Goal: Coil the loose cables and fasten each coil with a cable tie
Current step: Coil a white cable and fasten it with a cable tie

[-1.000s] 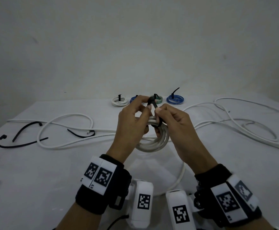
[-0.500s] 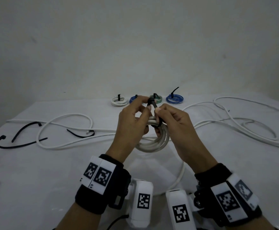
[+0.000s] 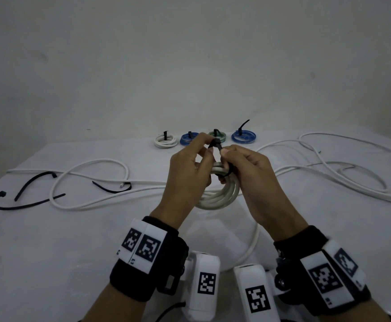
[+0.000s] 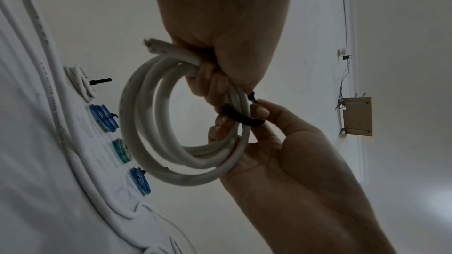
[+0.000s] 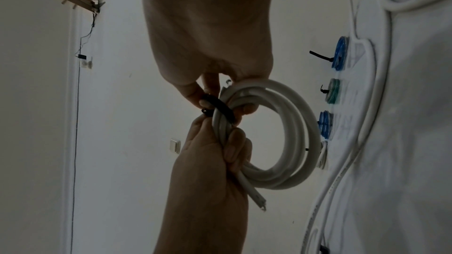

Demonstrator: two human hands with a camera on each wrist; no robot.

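Observation:
A white coil (image 3: pixel 222 196) of several turns hangs in the air over the table, held between both hands. A black cable tie (image 3: pixel 228 170) is looped round the coil's top. My left hand (image 3: pixel 190 173) has its lower fingers curled round the coil (image 4: pixel 146 123), while its thumb and forefinger pinch the tie's upper end (image 3: pixel 214 144). My right hand (image 3: pixel 248 168) pinches the tie (image 5: pixel 220 107) beside it, with its fingers hooked through the coil (image 5: pixel 293 123). A cut cable end (image 5: pixel 259 202) sticks out of the left fist.
Four tied coils sit at the table's back: white (image 3: pixel 165 141), blue (image 3: pixel 188 139), green (image 3: pixel 221 135), blue (image 3: pixel 243 137). Loose white cable sprawls at left (image 3: pixel 90 182) and right (image 3: pixel 329 173). Spare black ties (image 3: pixel 27 202) lie at the left. A cable tail (image 3: pixel 252 247) curves toward me.
Almost nothing: both hands stay on the coil and the tie, and only the fingertips shift slightly at the tie's upper end.

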